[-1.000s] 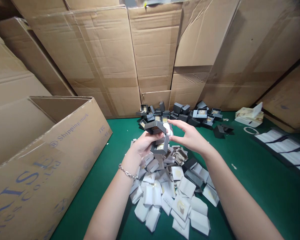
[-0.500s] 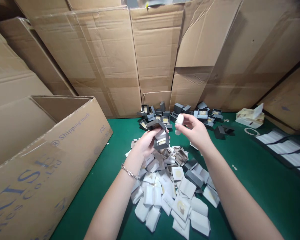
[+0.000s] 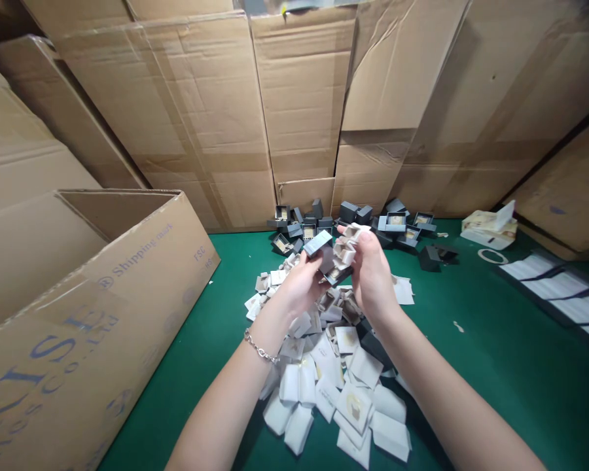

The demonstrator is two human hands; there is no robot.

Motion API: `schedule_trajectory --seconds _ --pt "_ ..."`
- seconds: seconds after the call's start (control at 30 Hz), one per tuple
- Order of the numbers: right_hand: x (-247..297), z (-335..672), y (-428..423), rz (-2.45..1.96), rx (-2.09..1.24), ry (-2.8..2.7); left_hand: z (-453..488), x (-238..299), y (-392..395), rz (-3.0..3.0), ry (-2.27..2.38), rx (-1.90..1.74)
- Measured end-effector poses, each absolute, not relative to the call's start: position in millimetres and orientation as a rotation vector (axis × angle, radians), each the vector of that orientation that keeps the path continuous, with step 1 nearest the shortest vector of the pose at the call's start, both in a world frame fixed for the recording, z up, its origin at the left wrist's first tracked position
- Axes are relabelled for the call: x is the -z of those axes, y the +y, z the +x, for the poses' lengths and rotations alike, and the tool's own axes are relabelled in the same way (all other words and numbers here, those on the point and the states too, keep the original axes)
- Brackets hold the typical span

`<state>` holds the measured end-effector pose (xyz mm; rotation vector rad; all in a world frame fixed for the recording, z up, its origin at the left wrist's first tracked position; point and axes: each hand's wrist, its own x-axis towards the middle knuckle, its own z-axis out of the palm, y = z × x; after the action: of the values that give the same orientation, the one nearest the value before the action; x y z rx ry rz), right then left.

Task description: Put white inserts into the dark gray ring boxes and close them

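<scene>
**While it's all up in mid-air, a quick look at this setup**

Closest to the camera, the left hand (image 3: pixel 298 286) and right hand (image 3: pixel 372 278) are held close together, almost meeting above the pile. The left hand is wrapped around a small dark grey box (image 3: pixel 318 244), with a silver chain bracelet (image 3: pixel 260 347) on that wrist. The right hand pinches a clump of cream card inserts (image 3: pixel 346 247) right next to it. Fingers hide the spot where they meet, so I can't tell if the inserts are actually touching the box. My guess is that everything's held up high to give the fingers room, away from the clutter below.

Right underneath is a big loose heap of white card sleeves (image 3: pixel 331 386), with a few dark boxes (image 3: pixel 373 347) mixed in. It all sits on a green table (image 3: pixel 495 386). Further back is a cluster of dark grey boxes (image 3: pixel 319 222), some open with gold showing inside. An open cardboard carton (image 3: pixel 103 314) with blue print sits on the left, and black trays with white strips (image 3: pixel 554 294) and a cream paper bundle (image 3: pixel 488 226) are on the right. Big flattened cardboard sheets (image 3: pixel 191 111) line the wall behind.
</scene>
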<state>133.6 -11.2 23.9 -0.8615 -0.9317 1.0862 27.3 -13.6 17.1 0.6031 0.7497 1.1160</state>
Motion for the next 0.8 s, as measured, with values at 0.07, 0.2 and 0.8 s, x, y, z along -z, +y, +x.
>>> schedule_trajectory --seconds 0.07,0.2,0.8 --pt "-24 139 -9 -0.857 -0.995 -0.898 26 -18 -17 0.729 0.787 -1.016" --pt "-27 151 -2 -0.842 -0.858 -0.916 25 -17 -23 0.907 0.808 -0.809" --pt "-25 162 -5 -0.923 -0.836 -1.369 7 -1 -6 0.898 0.744 -0.413"
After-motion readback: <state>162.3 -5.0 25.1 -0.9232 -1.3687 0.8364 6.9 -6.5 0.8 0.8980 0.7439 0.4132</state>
